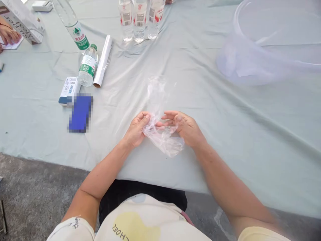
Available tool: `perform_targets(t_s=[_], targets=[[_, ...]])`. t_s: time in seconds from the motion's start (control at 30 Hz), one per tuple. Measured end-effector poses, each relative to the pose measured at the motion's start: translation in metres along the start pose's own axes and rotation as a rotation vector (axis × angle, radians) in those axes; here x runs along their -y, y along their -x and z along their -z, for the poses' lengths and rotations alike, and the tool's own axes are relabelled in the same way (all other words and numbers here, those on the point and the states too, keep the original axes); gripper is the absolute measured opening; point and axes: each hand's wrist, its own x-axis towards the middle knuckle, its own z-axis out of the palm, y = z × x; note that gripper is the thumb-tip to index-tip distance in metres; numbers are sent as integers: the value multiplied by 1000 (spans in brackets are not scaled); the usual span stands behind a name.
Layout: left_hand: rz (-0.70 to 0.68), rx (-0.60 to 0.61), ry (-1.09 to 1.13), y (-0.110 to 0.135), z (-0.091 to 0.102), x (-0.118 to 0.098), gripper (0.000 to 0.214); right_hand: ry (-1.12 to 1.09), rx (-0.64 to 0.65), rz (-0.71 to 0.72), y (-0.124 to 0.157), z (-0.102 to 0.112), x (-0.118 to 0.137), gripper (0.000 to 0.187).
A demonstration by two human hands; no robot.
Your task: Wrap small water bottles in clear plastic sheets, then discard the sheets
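Observation:
A thin, clear plastic glove or bag (164, 139) hangs between both hands over the near part of the pale green tablecloth (225, 134). My left hand (136, 129) pinches its left edge with curled fingers. My right hand (184, 127) grips the right side, fingers pointing left into the plastic. More of the film rises crumpled above the hands. Whether it is a glove or a bag I cannot tell.
To the left lie a blurred blue flat object (80, 113), a small white box (69, 89), a green-capped water bottle (87, 66) and a roll of film (102, 62). Three bottles (139, 20) stand at the back. A large clear basin (271, 40) is at right. Another person's hand (8, 33) is far left.

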Motion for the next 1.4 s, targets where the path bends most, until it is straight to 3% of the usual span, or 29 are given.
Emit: perform_targets(t_s=[0.1,0.17,0.23,0.37,0.43,0.63,0.77,0.83,0.9,0.97,1.0,1.1,1.13,1.17,1.3,1.4], targets=[[109,143,-81,1,-5,7,42,-13,102,11,3,-11,-2,51],[122,205,-155,2,-7,9,54,-15,62,43,5,-15,-3,38],[52,193,-292,4,-6,9,58,-21,16,83,6,-15,-3,29],[-246,-27,-705,10,-7,7,27,-1,-17,104,6,-13,0,24],[-337,-117,-759,11,-7,5,20,-16,-42,50,5,-10,2,27],[-210,-278,-360,3,3,-14,19,-22,-137,-84,-3,9,8,31],[-216,-459,-284,-2,16,-22,13,74,-256,-98,-4,21,14,22],[-352,-608,-358,0,19,-22,18,137,-311,-87,-4,24,16,17],[-604,-706,-560,4,17,-22,23,184,-350,-71,-4,27,16,15],[-818,-639,-781,9,9,-20,18,217,-353,-59,-3,27,16,16],[-850,-499,-879,10,4,-19,16,234,-342,-55,-3,27,15,18],[-702,77,-1130,7,-11,-11,11,299,-303,-39,-1,27,14,22],[-646,201,-1234,5,-15,-8,14,321,-297,-37,0,27,14,23],[-604,251,-1348,2,-16,-6,18,342,-300,-37,0,28,15,23],[-459,51,-1749,-1,-7,-8,36,421,-349,-83,2,35,19,20],[-398,-73,-1858,8,8,-19,56,486,-367,-130,1,43,22,19]])
